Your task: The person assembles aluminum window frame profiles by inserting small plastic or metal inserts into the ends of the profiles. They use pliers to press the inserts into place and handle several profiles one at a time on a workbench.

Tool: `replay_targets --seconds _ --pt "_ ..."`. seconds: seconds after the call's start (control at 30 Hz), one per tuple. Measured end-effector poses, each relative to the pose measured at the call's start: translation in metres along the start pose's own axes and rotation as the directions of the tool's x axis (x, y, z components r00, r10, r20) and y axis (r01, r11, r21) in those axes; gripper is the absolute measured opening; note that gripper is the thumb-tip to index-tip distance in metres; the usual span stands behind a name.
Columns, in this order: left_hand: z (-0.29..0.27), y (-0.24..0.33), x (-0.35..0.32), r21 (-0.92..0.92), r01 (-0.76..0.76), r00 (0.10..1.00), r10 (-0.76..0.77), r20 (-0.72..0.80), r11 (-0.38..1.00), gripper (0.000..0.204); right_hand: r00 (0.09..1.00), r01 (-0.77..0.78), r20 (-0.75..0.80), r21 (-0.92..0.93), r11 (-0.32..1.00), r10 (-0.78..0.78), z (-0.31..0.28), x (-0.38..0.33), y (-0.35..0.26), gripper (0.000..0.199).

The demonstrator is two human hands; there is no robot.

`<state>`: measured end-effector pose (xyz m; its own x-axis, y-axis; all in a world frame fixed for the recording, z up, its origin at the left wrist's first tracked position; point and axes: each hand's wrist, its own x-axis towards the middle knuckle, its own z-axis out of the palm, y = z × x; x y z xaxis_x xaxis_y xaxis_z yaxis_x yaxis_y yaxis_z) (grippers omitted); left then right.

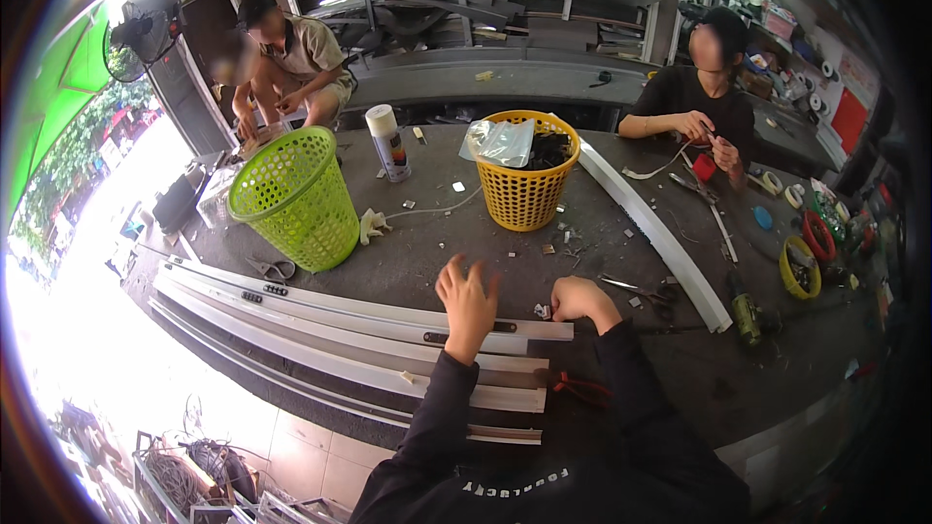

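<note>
My left hand (469, 303) is raised above the long white metal profiles (369, 335), its fingers spread and slightly blurred, with nothing in them. To its right, my right hand (585, 301) is curled closed just past the profiles' ends. Its fingertips point down at a few small light-coloured pieces (542, 311) on the dark table. Whether it pinches one of them is hidden. Black slotted fittings (504, 327) sit along the farthest profile. Pliers with red handles (582, 387) lie by the profile ends, below my right hand.
Ahead stand a yellow basket (524, 199) with a clear plastic bag (502, 144), a green basket (325, 233) and a spray can (390, 150). Scissors (277, 270), another white profile (660, 238) and a green power drill (746, 315) lie about. Two people (296, 58) (714, 87) work across the table.
</note>
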<state>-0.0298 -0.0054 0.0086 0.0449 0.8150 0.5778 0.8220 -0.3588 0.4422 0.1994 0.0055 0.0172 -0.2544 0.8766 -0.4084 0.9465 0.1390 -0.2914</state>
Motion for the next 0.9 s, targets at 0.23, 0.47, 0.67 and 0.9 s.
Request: replay_targets --seconds 0.23,0.47,0.67,0.9 --pt "-0.008 0.028 0.001 -0.438 -0.268 0.913 0.371 0.17 0.858 0.042 0.95 0.18 -0.304 0.363 0.914 -0.067 -0.019 -0.031 -0.007 0.027" --pt "-0.004 0.037 -0.002 -0.61 -0.15 0.825 0.438 0.356 0.778 0.018 0.894 0.108 -0.447 0.29 0.951 0.035 -0.052 -0.09 -0.007 0.02" --pt "-0.005 0.039 0.001 -0.48 -0.295 0.849 0.457 0.264 0.826 0.007 0.789 0.172 -0.602 0.404 0.898 0.12 -0.08 -0.169 0.033 0.021" --pt "-0.012 0.065 -0.006 -0.689 -0.157 0.868 0.432 0.246 0.707 0.005 0.753 0.197 -0.64 0.442 0.875 0.153 -0.039 -0.223 0.062 0.017"
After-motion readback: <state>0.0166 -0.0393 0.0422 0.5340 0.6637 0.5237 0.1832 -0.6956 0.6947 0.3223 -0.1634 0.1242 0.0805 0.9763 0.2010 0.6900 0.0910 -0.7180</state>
